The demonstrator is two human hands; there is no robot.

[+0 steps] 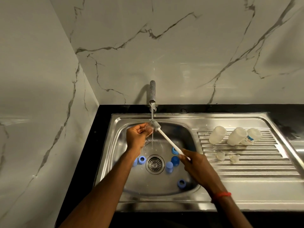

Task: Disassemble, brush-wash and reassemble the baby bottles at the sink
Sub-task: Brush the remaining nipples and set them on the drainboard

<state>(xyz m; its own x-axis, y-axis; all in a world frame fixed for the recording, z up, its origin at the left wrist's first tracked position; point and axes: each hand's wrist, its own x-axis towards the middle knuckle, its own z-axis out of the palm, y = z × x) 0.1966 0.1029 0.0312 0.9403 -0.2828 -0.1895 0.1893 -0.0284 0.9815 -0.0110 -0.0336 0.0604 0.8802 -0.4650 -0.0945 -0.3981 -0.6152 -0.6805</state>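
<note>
Two bare hands meet over a steel sink [117,146] set in a black counter [102,129], against a marble-look wall [181,46]. A tap [152,92] at the back runs a thin stream of water [152,115] into the basin.

The left hand [137,137] is curled round a small clear piece [148,128] right under the stream; it is too blurred to name. The right hand [195,164], with a red band [222,194] on its wrist, grips the low end of a white-handled bottle brush [166,138]. The brush slants up to the left, and its grey bristle head touches the clear piece in the water.

Blue rings and caps [169,167] lie scattered on the basin floor around the drain [155,164]. On the ribbed drainboard [246,168] to the right, three clear bottles [236,136] stand close together near the back. Two clear teats [220,155] sit just in front of them, apart from each other.
</note>
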